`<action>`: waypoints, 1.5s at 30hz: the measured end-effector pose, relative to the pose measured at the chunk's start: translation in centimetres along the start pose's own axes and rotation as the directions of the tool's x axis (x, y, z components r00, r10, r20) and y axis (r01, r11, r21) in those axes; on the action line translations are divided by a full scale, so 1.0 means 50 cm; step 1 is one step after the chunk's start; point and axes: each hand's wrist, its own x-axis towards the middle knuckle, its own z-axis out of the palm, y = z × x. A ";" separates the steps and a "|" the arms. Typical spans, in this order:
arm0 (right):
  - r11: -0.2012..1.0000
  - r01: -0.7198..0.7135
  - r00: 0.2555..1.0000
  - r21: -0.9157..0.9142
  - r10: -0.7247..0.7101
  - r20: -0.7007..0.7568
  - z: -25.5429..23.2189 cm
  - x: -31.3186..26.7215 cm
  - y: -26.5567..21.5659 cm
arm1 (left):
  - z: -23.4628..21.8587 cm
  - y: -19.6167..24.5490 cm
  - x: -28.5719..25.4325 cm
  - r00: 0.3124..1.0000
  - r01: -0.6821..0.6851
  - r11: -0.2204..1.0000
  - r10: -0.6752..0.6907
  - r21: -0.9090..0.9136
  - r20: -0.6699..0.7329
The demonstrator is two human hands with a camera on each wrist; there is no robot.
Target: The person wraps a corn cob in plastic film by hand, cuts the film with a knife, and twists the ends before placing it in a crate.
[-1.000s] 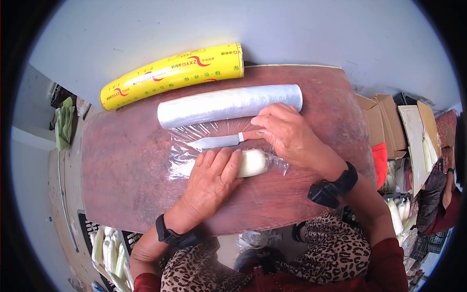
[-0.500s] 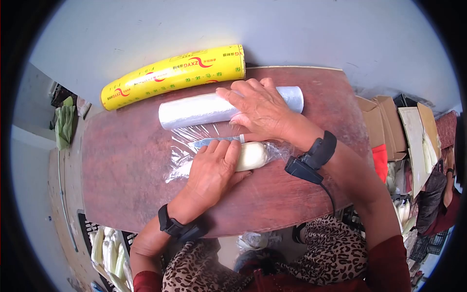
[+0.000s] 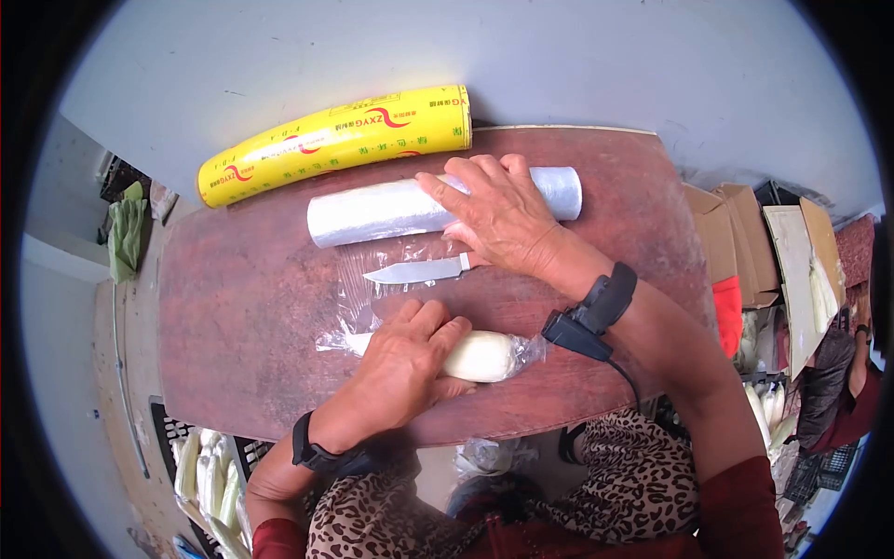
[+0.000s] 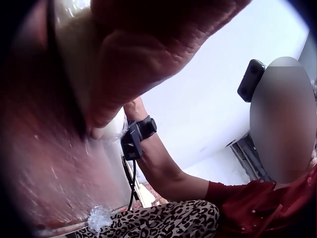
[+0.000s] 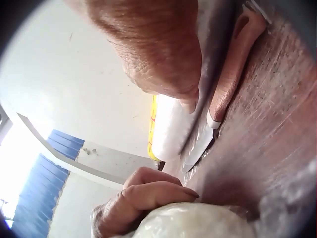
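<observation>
My left hand grips a pale, thick, elongated vegetable in clear film, fingers over its top and thumb on the near side. Its rounded end pokes out to the right, also visible as the white vegetable in the right wrist view. Over the roll of cling film, my right hand holds with spread, bent fingers and the thumb on the near side. A sheet of film spans from roll to vegetable. Between them lies a knife, blade pointing left; its wooden handle shows in the right wrist view.
Behind the roll, a yellow printed roll lies along the table's back edge by the wall. Cardboard boxes stand at the right. A crate of pale vegetables is below left. Another person's arm shows far right.
My right hand has gone from beside the knife handle onto the cling film roll. My left hand has drawn the vegetable towards me, and the knife lies farther from it.
</observation>
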 end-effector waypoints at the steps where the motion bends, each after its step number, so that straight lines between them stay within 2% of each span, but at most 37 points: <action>1: 1.000 0.000 1.000 0.001 0.000 -0.007 0.001 0.000 0.000 | 0.000 -0.001 -0.003 1.000 0.007 1.000 -0.007 -0.016 0.019; 6: 1.000 0.002 1.000 0.009 -0.002 -0.017 0.003 -0.002 0.001 | 0.001 -0.003 -0.018 0.997 0.033 0.986 -0.021 -0.161 0.074; 9: 1.000 -0.004 1.000 0.007 0.004 0.004 0.000 -0.001 0.000 | -0.009 -0.001 -0.023 0.984 0.042 0.980 -0.006 -0.196 0.179; 12: 1.000 0.007 1.000 0.017 -0.007 -0.024 0.007 -0.001 0.003 | -0.011 -0.009 -0.026 0.983 -0.033 0.992 0.054 -0.125 0.175; 15: 1.000 -0.001 1.000 0.017 0.002 -0.011 0.005 -0.002 0.002 | -0.008 -0.012 -0.031 0.995 -0.081 0.986 0.089 -0.143 0.047; 18: 1.000 0.010 0.999 0.000 -0.010 -0.039 0.009 -0.003 0.004 | 0.000 -0.013 -0.032 0.997 -0.077 0.995 0.077 -0.065 -0.015; 21: 1.000 0.002 0.999 -0.003 -0.002 -0.043 0.011 -0.004 0.002 | 0.008 -0.019 -0.042 0.979 -0.203 0.976 0.205 0.078 -0.013; 24: 1.000 -0.002 0.999 0.014 0.002 -0.035 0.009 -0.003 0.003 | 0.021 -0.032 -0.052 0.975 -0.215 0.965 0.220 0.150 -0.014; 29: 1.000 -0.002 1.000 0.009 0.003 -0.028 0.005 -0.001 0.001 | -0.026 -0.061 -0.079 0.995 0.085 0.996 -0.087 0.033 0.049; 34: 1.000 -0.001 0.999 0.019 0.002 -0.035 0.009 -0.004 0.001 | -0.091 -0.079 -0.155 0.925 0.370 0.927 -0.361 -0.065 0.118; 35: 1.000 -0.001 0.999 0.023 0.001 -0.032 0.010 -0.004 0.001 | -0.098 -0.086 -0.174 0.921 0.384 0.918 -0.374 -0.093 0.111; 38: 0.999 -0.010 1.000 0.037 0.011 -0.024 0.008 -0.005 0.003 | -0.123 -0.092 -0.212 0.895 0.388 0.921 -0.383 0.023 0.229; 39: 0.999 -0.010 1.000 0.044 0.011 -0.022 0.008 -0.004 0.003 | -0.126 -0.079 -0.206 0.903 0.382 0.924 -0.367 -0.022 0.225; 42: 0.999 0.033 0.994 -0.043 -0.037 -0.104 0.021 -0.004 0.010 | -0.124 -0.056 -0.164 0.905 0.331 0.942 -0.302 -0.050 0.299; 45: 0.997 -0.005 1.000 0.077 0.002 0.029 -0.003 0.001 0.009 | -0.109 -0.043 -0.074 0.920 0.182 0.981 -0.146 -0.069 0.363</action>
